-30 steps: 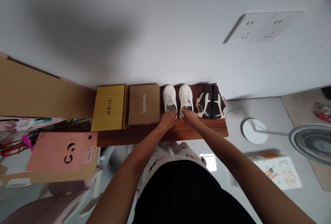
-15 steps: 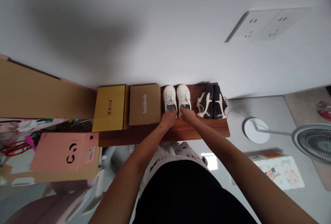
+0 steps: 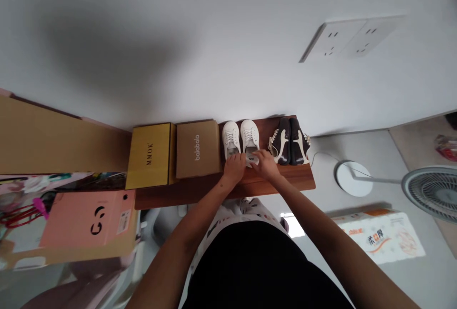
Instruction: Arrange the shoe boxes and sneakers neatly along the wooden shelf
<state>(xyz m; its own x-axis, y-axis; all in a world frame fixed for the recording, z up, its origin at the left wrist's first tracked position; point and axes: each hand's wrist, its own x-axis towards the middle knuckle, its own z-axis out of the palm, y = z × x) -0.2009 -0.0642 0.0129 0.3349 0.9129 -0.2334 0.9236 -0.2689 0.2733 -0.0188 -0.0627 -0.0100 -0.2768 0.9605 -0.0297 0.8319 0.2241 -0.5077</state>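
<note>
A pair of white lace-up sneakers stands side by side on the reddish-brown wooden shelf [image 3: 200, 194], toes toward the wall. My left hand [image 3: 234, 167] is closed over the heel of the left white sneaker [image 3: 230, 134], hiding its back end. At the heel of the right white sneaker [image 3: 249, 133], my right hand [image 3: 266, 164] grips the outer side, thumb near the back and fingers along the collar. The two sneakers are close together, with a narrow gap between their toes. To their left sits a brown balabala box [image 3: 197, 149].
Dark brown and cream shoes [image 3: 289, 142] stand at the shelf's right end. A yellow MMOK box [image 3: 148, 156] is further left, near a pink box [image 3: 84, 218]. On the right floor are a white fan [image 3: 437, 192] and a wrapped paper pack [image 3: 385, 237].
My right hand has shifted from the right sneaker's inner heel to its outer side. That sneaker now stands slightly closer to the left one. The whole view has shifted a little.
</note>
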